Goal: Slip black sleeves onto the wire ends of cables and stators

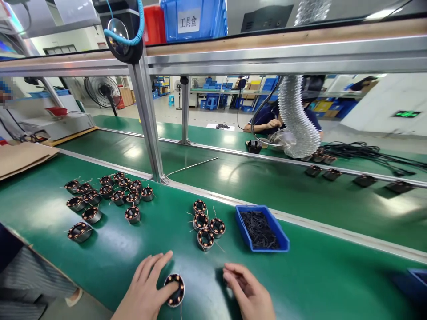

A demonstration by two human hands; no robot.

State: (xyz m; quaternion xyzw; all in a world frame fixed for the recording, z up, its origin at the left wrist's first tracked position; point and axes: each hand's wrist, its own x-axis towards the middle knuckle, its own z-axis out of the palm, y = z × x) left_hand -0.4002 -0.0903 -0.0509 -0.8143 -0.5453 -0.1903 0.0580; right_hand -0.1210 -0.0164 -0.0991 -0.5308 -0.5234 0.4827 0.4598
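Note:
A wound motor stator, a metal ring with copper coils and black inserts, stands on the green bench in front of me. My left hand has its thumb resting over the ring's opening, while its fingers stretch out beyond, spread and not wrapped round it. To the right, my right hand is closed in a pinch, low over the bench; what its fingertips hold is too hidden to name. Several more stators stand in a cluster ahead. A blue tray beside them contains many thin black strips.
A large group of stators stands at the left. A metal post and rail cross the bench. Across it a person works behind a silver duct hose, near black cables. Cardboard lies at far left; another blue container at right.

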